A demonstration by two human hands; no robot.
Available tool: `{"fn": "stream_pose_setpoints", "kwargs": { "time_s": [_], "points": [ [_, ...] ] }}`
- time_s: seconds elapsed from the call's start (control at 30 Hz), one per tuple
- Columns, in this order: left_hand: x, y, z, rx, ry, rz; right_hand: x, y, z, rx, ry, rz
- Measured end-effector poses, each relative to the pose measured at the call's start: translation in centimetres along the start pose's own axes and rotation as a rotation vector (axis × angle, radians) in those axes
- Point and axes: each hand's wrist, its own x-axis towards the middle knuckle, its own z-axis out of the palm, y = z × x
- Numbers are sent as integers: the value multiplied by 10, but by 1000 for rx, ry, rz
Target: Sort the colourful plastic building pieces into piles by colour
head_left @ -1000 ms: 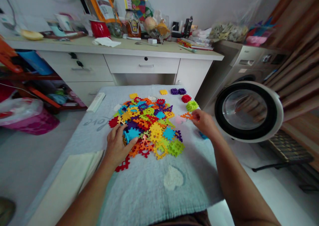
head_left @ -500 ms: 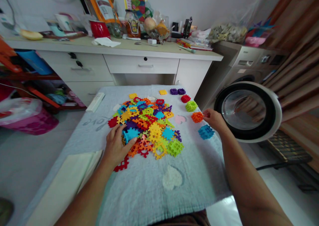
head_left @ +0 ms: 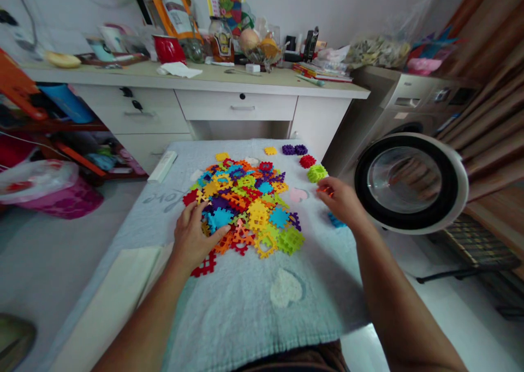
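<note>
A heap of colourful plastic interlocking pieces [head_left: 239, 201] with notched edges lies on the cloth-covered table. My left hand [head_left: 194, 234] rests at the heap's left side, fingers and thumb apart, beside a light-blue piece [head_left: 220, 219]. On the right, my right hand [head_left: 343, 201] has its fingers closed round an orange block [head_left: 326, 190], mostly hidden under them. Just behind the fingers is a lime-green block [head_left: 317, 173], then a red one [head_left: 307, 161] and two purple ones [head_left: 294, 149]. A blue block [head_left: 336, 219] peeks out below my right wrist.
A yellow piece [head_left: 270, 151] lies near the table's far edge. At the left edge are a white remote-like object [head_left: 162, 166] and a folded pale cloth or pad [head_left: 123, 290]. Beyond stands a cluttered counter [head_left: 245, 85]; a washing machine's open door [head_left: 411, 183] is to the right.
My right hand has moved left and over the orange block, covering most of it and part of the blue block. My left hand stays at the heap. The whole view has shifted slightly.
</note>
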Motion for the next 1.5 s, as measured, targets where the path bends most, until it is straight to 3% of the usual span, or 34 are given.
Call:
{"fn": "stream_pose_setpoints", "kwargs": {
  "time_s": [0.13,0.3,0.53,0.77,0.9,1.2,1.33,1.5],
  "points": [
    [1,1,-6,15,-8,10,-13,-32,40,60,-207,-147],
    [2,0,-13,33,0,57,-20,-39,68,22,-310,-209],
    [-1,2,-14,34,-38,94,-25,-41,68,4,-367,-237],
    [1,-3,-9,27,-88,53,-28,-45,72,-77,-302,-176],
    [0,-4,-5,-38,-104,43,-30,-45,73,-58,-281,-239],
    [3,-2,0,-134,-19,54,-34,-50,85,-136,-251,-199],
    [4,-2,0,-111,-14,63,-29,-47,76,-108,-175,-148],
    [4,1,0,-67,-9,102,-26,-17,27,-66,-57,-130]
  ]
}}
